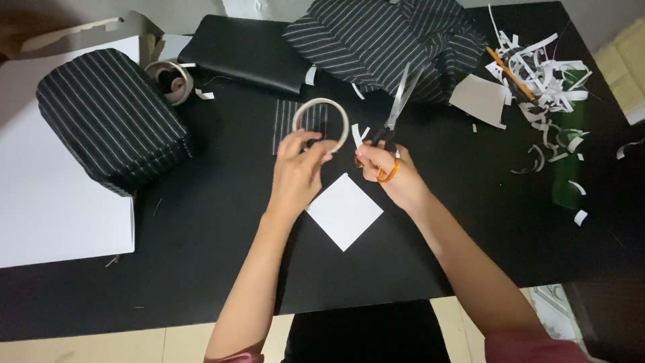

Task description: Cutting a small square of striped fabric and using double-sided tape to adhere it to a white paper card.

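Fingers [316, 142] of left hand [295, 173] pinched on the lower rim of a white tape roll [321, 123], held up on edge just above the black tabletop [222, 228], roughly at its centre. Right hand [390, 176] closed around the orange-and-black handles of scissors [398, 111]; thumb and fingers through the loops, steel blades nearly shut and pointing away toward the far edge, tips over the striped cloth. Scissors and roll just beside each other; a short white strip [357, 134] shows between them, and whether it joins the roll cannot be told. White paper square [344, 211] lies flat under and between both wrists, turned corner-on like a diamond. Behind the roll, a small piece of black pinstriped fabric [290, 121] flat on the table. Further back, along the far edge: a black rectangular folder or pad [245, 54], and a crumpled heap of black pinstriped cloth [390, 44]. Far right corner: a pile of white paper trimmings [547, 74] with an orange pencil [510, 72] lying in it, a grey card piece [480, 99] beside, loose curls scattered toward the right edge, and a green object [568, 178] I cannot identify. Left side: a box covered in pinstriped fabric [111, 117] resting on a large white sheet [47, 202] that overhangs the left edge; a second, used tape roll [171, 81] just behind the box.
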